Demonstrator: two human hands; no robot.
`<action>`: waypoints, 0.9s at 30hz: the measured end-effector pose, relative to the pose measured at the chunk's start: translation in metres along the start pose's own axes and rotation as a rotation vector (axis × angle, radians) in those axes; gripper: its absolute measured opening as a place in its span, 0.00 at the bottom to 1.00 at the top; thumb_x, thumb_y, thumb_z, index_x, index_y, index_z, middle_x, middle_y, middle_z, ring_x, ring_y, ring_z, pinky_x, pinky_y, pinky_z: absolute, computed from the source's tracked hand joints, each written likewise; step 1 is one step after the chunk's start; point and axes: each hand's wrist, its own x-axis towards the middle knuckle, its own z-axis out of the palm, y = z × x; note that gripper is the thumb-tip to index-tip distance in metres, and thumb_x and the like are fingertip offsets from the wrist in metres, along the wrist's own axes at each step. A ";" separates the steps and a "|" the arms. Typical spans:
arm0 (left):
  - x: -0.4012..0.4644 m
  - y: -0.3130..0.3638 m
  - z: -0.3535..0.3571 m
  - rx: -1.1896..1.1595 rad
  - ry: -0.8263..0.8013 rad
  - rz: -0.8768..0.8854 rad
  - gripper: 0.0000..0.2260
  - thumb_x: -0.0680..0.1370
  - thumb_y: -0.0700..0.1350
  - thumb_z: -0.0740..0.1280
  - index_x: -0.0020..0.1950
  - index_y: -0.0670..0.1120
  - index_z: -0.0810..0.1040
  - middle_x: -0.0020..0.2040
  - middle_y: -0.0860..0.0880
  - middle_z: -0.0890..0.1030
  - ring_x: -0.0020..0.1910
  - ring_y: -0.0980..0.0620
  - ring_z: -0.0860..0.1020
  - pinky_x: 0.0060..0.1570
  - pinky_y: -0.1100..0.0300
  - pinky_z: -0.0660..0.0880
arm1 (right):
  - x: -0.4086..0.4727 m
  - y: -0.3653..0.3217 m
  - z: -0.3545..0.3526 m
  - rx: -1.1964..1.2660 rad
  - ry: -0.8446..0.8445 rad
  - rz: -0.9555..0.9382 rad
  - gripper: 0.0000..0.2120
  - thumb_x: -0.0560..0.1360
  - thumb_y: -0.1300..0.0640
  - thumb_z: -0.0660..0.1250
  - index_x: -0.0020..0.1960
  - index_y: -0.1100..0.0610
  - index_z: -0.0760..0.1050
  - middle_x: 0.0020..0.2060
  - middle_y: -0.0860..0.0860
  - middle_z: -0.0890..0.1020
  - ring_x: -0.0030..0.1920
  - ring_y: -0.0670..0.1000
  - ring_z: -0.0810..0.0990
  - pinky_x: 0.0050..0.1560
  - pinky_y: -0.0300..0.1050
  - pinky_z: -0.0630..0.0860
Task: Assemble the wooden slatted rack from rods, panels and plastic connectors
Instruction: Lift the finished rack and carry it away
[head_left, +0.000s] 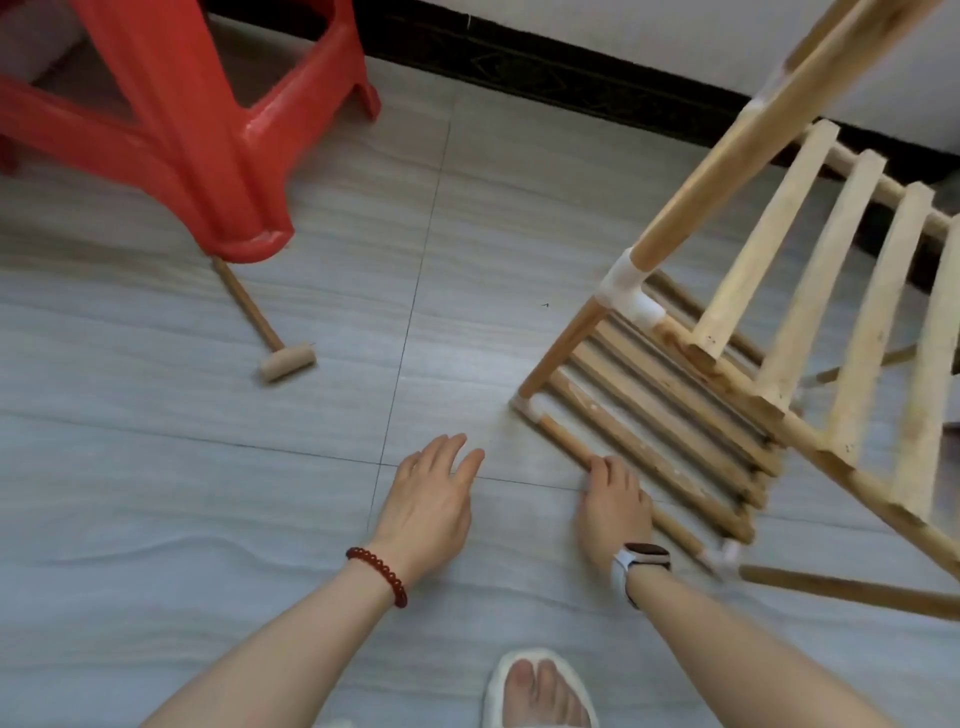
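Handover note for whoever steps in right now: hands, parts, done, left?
Left hand: open, hovering over the grey tiled floor, holding nothing.
Right hand: grips the bottom round wooden rod of the pale wooden slatted rack.
Small wooden mallet lies by the red plastic stool.
Done: two slatted tiers joined by white plastic corner connectors.
Left: tap joints tight; upper part out of view.

The right hand (615, 506) grips the bottom round wooden rod (566, 441) of the pale slatted wooden rack (727, 374); the left hand (434, 499) hovers open beside it above the grey tiled floor (208, 467).
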 end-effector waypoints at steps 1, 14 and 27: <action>0.000 0.003 0.003 -0.012 0.007 0.015 0.24 0.77 0.41 0.59 0.73 0.45 0.62 0.74 0.42 0.60 0.74 0.44 0.58 0.69 0.49 0.58 | 0.003 0.004 0.004 -0.001 0.010 0.018 0.21 0.77 0.63 0.51 0.70 0.56 0.58 0.65 0.53 0.66 0.64 0.56 0.66 0.59 0.49 0.66; 0.038 0.078 -0.024 0.171 0.172 0.326 0.26 0.57 0.40 0.78 0.55 0.45 0.81 0.55 0.44 0.81 0.54 0.44 0.80 0.46 0.50 0.77 | -0.024 0.064 -0.019 -0.005 -0.079 -0.211 0.09 0.80 0.63 0.51 0.58 0.58 0.65 0.56 0.55 0.69 0.51 0.55 0.71 0.40 0.44 0.62; 0.045 0.175 -0.117 0.216 0.391 0.539 0.03 0.70 0.39 0.70 0.38 0.46 0.78 0.32 0.48 0.75 0.33 0.47 0.76 0.41 0.55 0.66 | -0.096 0.112 -0.163 -0.059 0.475 -0.240 0.15 0.62 0.54 0.79 0.41 0.58 0.77 0.32 0.54 0.76 0.25 0.56 0.76 0.18 0.41 0.63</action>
